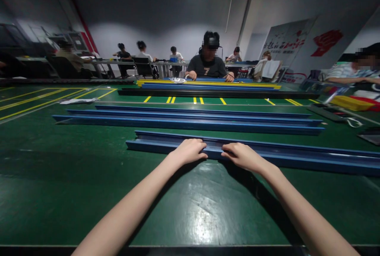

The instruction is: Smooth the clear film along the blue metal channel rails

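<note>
A long blue channel (299,156) lies across the green table, its open side facing up, and runs out of the frame on the right. My left hand (191,151) rests over its near wall, left of the middle, with fingers curled into the channel and the thumb on the near side. A short gap to the right, my right hand (239,155) grips the same near wall, fingers bent and thumb toward my left hand. The channel's left end stands free of both hands.
Behind lie more blue channels (190,123), a black bar (216,93) and yellow strips (252,85) on the green table (74,192). A person (208,64) sits opposite. A dark device (329,112) and a yellow item (350,103) are at the right.
</note>
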Available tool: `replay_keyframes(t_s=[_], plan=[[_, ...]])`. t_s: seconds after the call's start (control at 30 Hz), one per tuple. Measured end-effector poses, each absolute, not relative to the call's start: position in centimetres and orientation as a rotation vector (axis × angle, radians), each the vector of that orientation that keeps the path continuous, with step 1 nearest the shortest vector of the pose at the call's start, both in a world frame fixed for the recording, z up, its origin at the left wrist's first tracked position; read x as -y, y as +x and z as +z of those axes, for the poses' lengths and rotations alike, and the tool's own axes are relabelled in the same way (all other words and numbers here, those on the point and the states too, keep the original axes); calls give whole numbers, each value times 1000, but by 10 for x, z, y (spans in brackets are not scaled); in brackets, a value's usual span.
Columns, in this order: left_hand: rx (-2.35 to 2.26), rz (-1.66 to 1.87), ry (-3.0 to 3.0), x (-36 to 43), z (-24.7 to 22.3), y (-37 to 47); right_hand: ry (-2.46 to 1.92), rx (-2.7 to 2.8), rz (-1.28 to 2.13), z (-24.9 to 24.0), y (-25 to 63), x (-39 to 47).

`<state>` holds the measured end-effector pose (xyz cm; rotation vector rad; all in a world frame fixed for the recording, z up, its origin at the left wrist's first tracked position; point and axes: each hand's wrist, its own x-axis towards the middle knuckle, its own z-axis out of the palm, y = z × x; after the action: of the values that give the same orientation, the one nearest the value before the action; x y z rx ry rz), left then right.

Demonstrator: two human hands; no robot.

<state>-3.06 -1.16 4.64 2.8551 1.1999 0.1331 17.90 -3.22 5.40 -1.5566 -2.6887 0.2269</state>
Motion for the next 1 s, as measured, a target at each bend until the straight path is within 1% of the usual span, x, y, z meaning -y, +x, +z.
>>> replay_keyframes(t_s=[0.2,0.33,0.43,0.67,0.83,1.0], plan=[[-1073,211,2890,14,48,4,-1718,2620,143,53,226,45],[-1098,241,2887,15,47,14,-1734,2585,-38,49,233,50],[-1123,196,2890,15,48,14,-1743,2586,-90,48,229,50],[-1234,155,2916,11,50,-8,-1724,2567,-75,49,204,43],[-1311,113,2923,5,53,-36,-1690,2520,-130,46,182,35],[-1446,28,2890,1,55,-66,-1682,2439,-186,45,197,37]])
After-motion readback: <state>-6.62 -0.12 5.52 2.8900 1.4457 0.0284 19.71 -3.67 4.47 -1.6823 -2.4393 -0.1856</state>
